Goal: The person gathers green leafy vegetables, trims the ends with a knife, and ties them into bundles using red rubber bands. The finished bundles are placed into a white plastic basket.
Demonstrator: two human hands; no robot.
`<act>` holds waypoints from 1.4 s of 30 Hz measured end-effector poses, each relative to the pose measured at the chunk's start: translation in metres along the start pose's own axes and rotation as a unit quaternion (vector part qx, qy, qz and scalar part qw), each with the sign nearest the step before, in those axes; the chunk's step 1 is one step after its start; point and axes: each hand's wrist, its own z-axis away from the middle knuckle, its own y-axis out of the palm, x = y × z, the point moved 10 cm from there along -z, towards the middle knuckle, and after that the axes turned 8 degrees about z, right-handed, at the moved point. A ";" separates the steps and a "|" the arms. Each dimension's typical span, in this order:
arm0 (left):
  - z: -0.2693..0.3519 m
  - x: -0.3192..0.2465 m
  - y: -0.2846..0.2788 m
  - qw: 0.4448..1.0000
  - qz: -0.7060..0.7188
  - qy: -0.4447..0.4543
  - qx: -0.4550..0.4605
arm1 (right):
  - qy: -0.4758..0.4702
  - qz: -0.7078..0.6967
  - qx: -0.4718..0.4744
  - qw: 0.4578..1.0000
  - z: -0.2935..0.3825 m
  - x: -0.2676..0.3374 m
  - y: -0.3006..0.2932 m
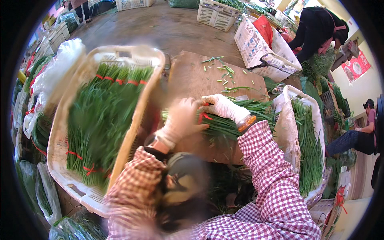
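A bundle of long green leafy stalks, apparently garlic chives (222,126), lies across a wooden board (192,72). A red tie (204,117) goes around it near the pale cut ends. My left hand (184,118), in a thin white glove and blurred, grips the bundle at the cut-end side, its thumb lying across the stalks. My right hand (223,106), in a white glove, rests over the top of the bundle with its fingertips at the red tie. The two hands' fingers nearly meet there. Stalks under my hands are partly hidden.
Left of me stands a white plastic crate (162,60) of red-tied bundles (105,120). A second crate (286,93) with loose stalks (306,150) is on the right. Cut stem pieces (229,70) litter the board. A person (318,30) bends by a farther crate (252,45); another sits right.
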 end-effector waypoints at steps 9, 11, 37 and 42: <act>0.005 0.002 0.017 0.999 -0.033 0.026 -0.033 | 0.015 -0.070 0.041 0.997 -0.001 -0.009 0.006; 0.016 0.003 -0.002 0.990 0.022 0.018 -0.135 | 0.009 -0.078 0.023 0.997 0.002 -0.007 0.006; 0.040 0.011 0.005 0.997 -0.049 -0.047 -0.047 | -0.024 0.657 -0.176 0.733 0.062 0.106 0.045; 0.035 0.010 0.015 0.995 -0.059 -0.047 -0.063 | -0.048 0.588 -0.191 0.785 0.068 0.100 0.039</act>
